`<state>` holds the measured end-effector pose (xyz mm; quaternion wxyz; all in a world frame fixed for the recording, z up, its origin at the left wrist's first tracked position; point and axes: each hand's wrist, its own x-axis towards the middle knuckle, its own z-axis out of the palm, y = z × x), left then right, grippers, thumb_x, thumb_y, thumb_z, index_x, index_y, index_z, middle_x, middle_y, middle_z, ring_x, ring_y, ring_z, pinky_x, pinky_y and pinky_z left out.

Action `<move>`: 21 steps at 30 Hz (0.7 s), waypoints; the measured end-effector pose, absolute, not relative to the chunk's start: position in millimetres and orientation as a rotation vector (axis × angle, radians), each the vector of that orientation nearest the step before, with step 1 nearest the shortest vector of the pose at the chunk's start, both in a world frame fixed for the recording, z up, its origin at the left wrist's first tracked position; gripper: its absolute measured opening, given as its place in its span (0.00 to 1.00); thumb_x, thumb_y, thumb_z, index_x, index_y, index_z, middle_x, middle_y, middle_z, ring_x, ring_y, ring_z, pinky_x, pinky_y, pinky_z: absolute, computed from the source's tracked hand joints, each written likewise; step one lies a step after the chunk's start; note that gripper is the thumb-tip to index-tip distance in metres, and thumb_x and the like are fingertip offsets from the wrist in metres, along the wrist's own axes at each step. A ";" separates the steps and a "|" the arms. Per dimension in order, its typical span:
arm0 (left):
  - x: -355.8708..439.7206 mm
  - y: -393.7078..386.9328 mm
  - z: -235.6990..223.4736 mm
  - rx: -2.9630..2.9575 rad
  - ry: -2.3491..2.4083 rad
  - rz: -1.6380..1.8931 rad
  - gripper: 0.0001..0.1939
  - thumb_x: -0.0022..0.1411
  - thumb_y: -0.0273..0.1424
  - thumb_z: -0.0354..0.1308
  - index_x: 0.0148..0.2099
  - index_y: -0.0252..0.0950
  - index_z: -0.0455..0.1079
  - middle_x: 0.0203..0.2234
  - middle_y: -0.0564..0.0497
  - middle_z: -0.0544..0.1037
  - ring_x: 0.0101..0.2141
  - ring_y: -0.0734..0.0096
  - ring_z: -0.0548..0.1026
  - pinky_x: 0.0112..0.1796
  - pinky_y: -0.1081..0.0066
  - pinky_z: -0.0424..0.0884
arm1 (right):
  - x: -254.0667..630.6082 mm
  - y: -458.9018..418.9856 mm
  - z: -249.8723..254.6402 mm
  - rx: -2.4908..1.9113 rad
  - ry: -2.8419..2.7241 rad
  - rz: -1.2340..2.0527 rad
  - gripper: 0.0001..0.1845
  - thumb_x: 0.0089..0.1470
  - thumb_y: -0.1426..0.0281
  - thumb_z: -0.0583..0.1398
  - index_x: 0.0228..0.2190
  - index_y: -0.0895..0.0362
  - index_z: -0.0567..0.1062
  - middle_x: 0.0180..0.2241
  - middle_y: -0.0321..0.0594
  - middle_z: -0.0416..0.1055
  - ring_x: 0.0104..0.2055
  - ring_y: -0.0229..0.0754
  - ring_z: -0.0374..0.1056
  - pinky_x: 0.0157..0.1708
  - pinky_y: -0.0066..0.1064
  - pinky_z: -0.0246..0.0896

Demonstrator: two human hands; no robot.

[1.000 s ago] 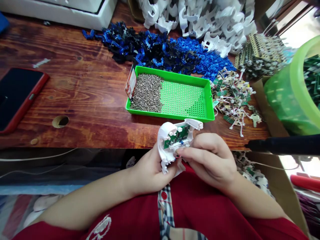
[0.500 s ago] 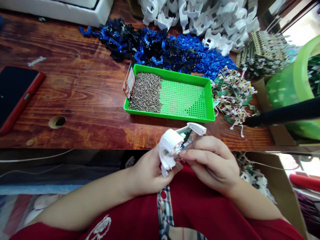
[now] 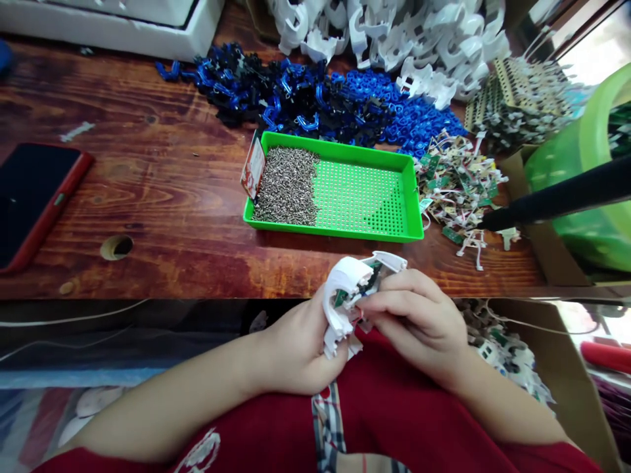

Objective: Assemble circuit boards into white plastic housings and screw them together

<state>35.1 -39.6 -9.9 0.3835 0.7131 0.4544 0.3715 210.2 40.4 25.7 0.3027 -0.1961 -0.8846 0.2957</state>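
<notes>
A curved white plastic housing (image 3: 345, 279) is held just off the table's front edge, above my lap. My left hand (image 3: 300, 348) wraps round its lower left side, with the thumb below it. Inside the housing a green circuit board (image 3: 340, 297) and dark parts show in the gap. My right hand (image 3: 419, 322) is closed at the housing's right side, thumb and forefinger pinched at its opening, near a thin reddish wire (image 3: 361, 315). Whether the fingertips grip that wire or the housing's inner edge is hidden.
Beyond my hands stands a green tray (image 3: 345, 233) with small metal screws (image 3: 286, 187). Behind it lie blue and black parts (image 3: 296, 98) and white housings (image 3: 384, 33). Wired boards (image 3: 458, 190) and a dark rod (image 3: 557, 197) are at right, a phone (image 3: 39, 197) at left.
The white housing has turned slightly in my left hand, so more of its curved opening and board shows. Both hands stay on it. The whole view has shifted a little.
</notes>
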 end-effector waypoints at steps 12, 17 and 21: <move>57.2 -21.1 7.5 2.050 1.312 0.505 0.30 0.56 0.24 0.48 0.61 0.31 0.48 0.52 0.36 0.68 0.49 0.53 0.70 0.46 0.56 0.69 | 224.5 44.7 31.6 -0.864 -2.209 1.052 0.21 0.50 0.62 0.60 0.46 0.53 0.67 0.47 0.43 0.63 0.52 0.43 0.59 0.52 0.37 0.59; 64.7 -4.3 37.2 2.064 1.008 0.277 0.47 0.55 0.43 0.55 0.64 0.20 0.38 0.57 0.25 0.60 0.53 0.47 0.67 0.49 0.57 0.68 | 284.6 62.1 46.2 -0.883 -2.478 0.694 0.11 0.49 0.68 0.60 0.37 0.52 0.68 0.41 0.41 0.66 0.47 0.40 0.64 0.43 0.32 0.67; 53.3 22.4 62.2 2.170 1.042 0.217 0.32 0.58 0.39 0.52 0.62 0.30 0.54 0.55 0.37 0.67 0.52 0.52 0.69 0.50 0.59 0.67 | 381.1 58.3 25.5 -0.921 -2.703 0.431 0.16 0.38 0.58 0.66 0.33 0.43 0.74 0.33 0.44 0.71 0.33 0.46 0.69 0.26 0.36 0.68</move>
